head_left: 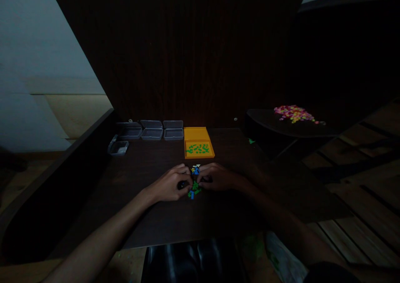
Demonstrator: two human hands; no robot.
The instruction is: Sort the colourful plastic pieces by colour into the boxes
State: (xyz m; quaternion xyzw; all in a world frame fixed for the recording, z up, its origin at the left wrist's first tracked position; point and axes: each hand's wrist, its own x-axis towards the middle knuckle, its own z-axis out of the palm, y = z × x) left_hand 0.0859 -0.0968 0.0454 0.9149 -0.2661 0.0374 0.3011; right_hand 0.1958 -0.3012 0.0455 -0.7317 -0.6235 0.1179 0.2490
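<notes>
Small building pieces lie in a loose pile between my hands on the dark table. Green pieces are at the middle, blue pieces beyond them with some yellow and white ones, and another blue piece nearer me. My left hand rests at the pile's left side, its thumb and index finger curled together beside the green pieces. From the right, my right hand reaches in with bent fingers, its fingertips at the same green pieces. Whatever either set of fingertips pinches is too small and dark to make out.
Beyond the pile stands an open yellow box with green pieces inside. Several clear plastic cases line the back left. A heap of pink and yellow beads lies on a raised shelf at right. A dark panel rises behind.
</notes>
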